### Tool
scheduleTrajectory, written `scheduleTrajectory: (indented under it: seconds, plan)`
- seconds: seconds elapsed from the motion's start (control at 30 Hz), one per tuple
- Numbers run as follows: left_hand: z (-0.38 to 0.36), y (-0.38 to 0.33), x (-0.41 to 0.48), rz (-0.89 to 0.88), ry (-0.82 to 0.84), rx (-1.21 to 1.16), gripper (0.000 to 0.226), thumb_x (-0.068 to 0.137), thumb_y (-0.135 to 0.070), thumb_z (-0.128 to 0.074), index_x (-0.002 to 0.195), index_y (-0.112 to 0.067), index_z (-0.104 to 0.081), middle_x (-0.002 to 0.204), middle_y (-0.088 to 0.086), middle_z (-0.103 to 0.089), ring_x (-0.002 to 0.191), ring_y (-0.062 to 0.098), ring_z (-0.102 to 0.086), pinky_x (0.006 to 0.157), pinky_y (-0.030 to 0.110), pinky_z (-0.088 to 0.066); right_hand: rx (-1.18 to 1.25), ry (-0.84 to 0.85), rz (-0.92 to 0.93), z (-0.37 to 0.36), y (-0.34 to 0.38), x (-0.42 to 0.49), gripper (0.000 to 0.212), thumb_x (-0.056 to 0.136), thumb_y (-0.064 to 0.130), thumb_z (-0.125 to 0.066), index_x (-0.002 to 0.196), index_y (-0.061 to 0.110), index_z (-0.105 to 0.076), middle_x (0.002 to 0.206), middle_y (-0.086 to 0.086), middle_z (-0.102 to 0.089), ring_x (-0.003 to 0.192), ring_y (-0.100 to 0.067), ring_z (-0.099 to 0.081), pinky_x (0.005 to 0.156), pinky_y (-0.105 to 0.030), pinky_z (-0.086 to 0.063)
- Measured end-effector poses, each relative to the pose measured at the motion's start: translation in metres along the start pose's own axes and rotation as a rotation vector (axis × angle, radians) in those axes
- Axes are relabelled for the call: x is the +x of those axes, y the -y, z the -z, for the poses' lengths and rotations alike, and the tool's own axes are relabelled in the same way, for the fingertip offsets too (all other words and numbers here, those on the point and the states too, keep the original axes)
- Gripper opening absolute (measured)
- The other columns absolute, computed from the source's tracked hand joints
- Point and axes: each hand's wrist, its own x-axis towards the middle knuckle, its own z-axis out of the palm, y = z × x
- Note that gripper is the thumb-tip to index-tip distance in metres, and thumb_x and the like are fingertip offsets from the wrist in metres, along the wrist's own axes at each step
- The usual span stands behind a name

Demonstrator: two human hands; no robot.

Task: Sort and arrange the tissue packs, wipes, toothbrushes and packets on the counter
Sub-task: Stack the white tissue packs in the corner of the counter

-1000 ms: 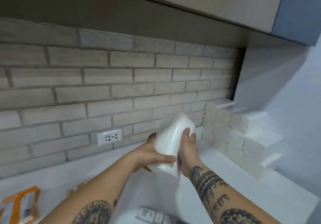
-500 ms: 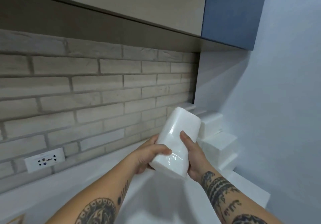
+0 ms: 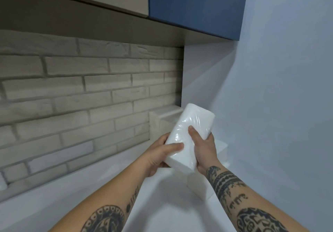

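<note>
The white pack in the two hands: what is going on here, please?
A person holds a plastic-wrapped white tissue pack in the air with both hands, above the white counter. The left hand grips its lower left edge, and the right hand grips its right side with the thumb on the front. Behind it, in the corner by the brick wall, more white packs are stacked. The held pack is not yet set down.
</note>
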Motion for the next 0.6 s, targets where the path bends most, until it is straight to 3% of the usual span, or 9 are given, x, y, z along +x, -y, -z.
scheduleTrajectory:
  seconds: [0.17,0.27,0.37,0.47,0.6]
  plan:
    - [-0.018,0.017,0.028,0.012,-0.05,-0.017,0.059,0.07,-0.032,-0.084,0.125,-0.026,-0.062,0.11,-0.001,-0.078,0.097,0.024,-0.076,0.083,0.042,-0.062,-0.036,-0.099,-0.05,0.021,-0.016,0.021,0.082,0.06,0.063,-0.084,0.128,0.033,-0.051,0.115,0.004,-0.072,0.099,-0.023,-0.074,0.088,-0.05,-0.061]
    - [-0.033,0.024,0.05,0.006,-0.175,-0.042,0.04,0.082,-0.036,-0.082,0.116,-0.02,-0.068,0.106,0.004,-0.078,0.095,0.027,-0.076,0.091,0.048,-0.06,-0.024,-0.178,-0.138,0.033,-0.02,0.039,0.101,0.057,0.074,-0.08,0.139,0.029,-0.042,0.119,0.004,-0.069,0.101,-0.023,-0.072,0.091,-0.048,-0.059]
    - [-0.047,0.029,0.068,-0.015,-0.264,-0.071,0.039,0.083,-0.044,-0.08,0.113,-0.023,-0.068,0.109,0.001,-0.075,0.096,0.025,-0.074,0.086,0.042,-0.059,-0.033,-0.256,-0.255,0.043,-0.018,0.058,0.117,0.05,0.086,-0.071,0.146,0.029,-0.034,0.128,0.001,-0.062,0.104,-0.028,-0.069,0.092,-0.052,-0.058]
    - [-0.06,0.037,0.08,-0.075,-0.293,-0.038,0.058,0.08,-0.043,-0.082,0.129,-0.028,-0.056,0.116,-0.01,-0.068,0.099,0.011,-0.07,0.084,0.031,-0.056,-0.031,-0.323,-0.307,0.054,-0.019,0.076,0.109,0.052,0.084,-0.067,0.14,0.027,-0.04,0.132,-0.003,-0.058,0.105,-0.031,-0.067,0.091,-0.053,-0.058]
    - [-0.076,0.044,0.094,-0.106,-0.39,0.186,0.072,0.087,-0.048,-0.074,0.144,-0.024,-0.037,0.141,-0.009,-0.044,0.117,0.008,-0.047,0.093,0.026,-0.041,-0.195,-0.383,-0.315,0.06,-0.019,0.084,0.086,0.083,0.068,-0.058,0.15,0.023,-0.029,0.149,-0.007,-0.032,0.123,-0.035,-0.05,0.103,-0.055,-0.049]
